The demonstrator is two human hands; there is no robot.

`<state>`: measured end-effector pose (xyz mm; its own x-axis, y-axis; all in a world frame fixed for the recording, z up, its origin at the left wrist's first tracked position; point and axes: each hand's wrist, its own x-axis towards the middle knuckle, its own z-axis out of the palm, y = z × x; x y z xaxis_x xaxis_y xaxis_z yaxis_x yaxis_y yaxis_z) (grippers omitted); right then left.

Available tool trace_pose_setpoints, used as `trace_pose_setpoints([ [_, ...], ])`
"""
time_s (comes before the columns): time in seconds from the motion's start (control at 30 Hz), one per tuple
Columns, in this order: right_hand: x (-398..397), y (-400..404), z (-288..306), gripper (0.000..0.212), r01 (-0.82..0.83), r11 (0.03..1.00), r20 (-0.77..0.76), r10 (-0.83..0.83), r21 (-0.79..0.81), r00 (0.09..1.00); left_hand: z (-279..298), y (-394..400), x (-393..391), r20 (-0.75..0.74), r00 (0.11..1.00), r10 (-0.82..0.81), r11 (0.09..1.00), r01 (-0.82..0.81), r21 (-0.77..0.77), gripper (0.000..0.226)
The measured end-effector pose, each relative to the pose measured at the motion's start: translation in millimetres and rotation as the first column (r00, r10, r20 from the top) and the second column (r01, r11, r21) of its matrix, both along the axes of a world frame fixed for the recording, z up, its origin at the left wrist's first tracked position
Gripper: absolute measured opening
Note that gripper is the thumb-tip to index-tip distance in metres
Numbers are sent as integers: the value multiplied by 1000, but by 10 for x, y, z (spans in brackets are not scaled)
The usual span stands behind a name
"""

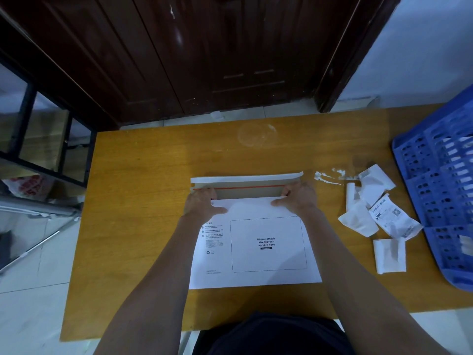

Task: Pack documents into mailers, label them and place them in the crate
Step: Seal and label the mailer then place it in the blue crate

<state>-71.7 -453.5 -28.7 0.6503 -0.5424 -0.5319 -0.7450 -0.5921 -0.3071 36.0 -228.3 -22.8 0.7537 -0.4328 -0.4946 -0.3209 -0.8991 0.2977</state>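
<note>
A white cardboard mailer (256, 278) lies flat in the middle of the wooden table (143, 175), printed side up with a waybill box. Its flap (245, 179) stands open at the far edge, showing a grey inside and an orange strip. My left hand (201, 204) grips the mailer's far left corner at the mouth, thumb on the white face. My right hand (297, 196) grips the far right corner the same way. A printed label (394, 219) lies crumpled to the right. The blue plastic crate (440, 180) sits at the right edge.
Several white paper scraps and backing strips (363, 219) lie between the mailer and the crate. A dark wooden door (204, 52) stands behind the table. A black metal rack (38, 139) is at the left, over a tiled floor.
</note>
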Motion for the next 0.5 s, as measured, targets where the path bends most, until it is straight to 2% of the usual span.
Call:
trace_pose_setpoints([
  [0.27,-5,14,-41,34,50,999,19,-50,8,999,-38,7,-13,-2,999,32,999,-32,-4,45],
  [0.5,5,-12,-27,30,-31,1000,-19,31,-2,999,-58,-8,-17,56,998,-21,996,16,91,52],
])
